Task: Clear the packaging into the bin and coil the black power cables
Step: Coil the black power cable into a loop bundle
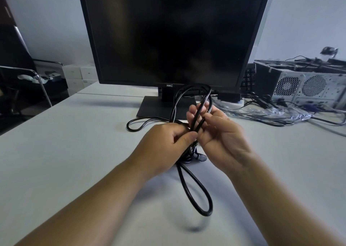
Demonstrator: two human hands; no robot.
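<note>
A black power cable (pixel 194 191) is gathered into loops above the white desk (pixel 74 152). My left hand (pixel 166 141) pinches the bundle at its middle between thumb and fingers. My right hand (pixel 217 131) is palm-up beside it, with strands of the upper loop running between its fingers. One loop hangs down toward me, another rises in front of the monitor's base, and a loose end curls on the desk at the left. The plug is partly hidden under my hands. Clear plastic packaging (pixel 265 112) lies on the desk at the right.
A black monitor (pixel 168 34) stands right behind my hands. At the right are an open computer case (pixel 307 86), a keyboard (pixel 249 79) and more black cables. A chair (pixel 28 77) and white boxes sit at the left beyond the desk's edge.
</note>
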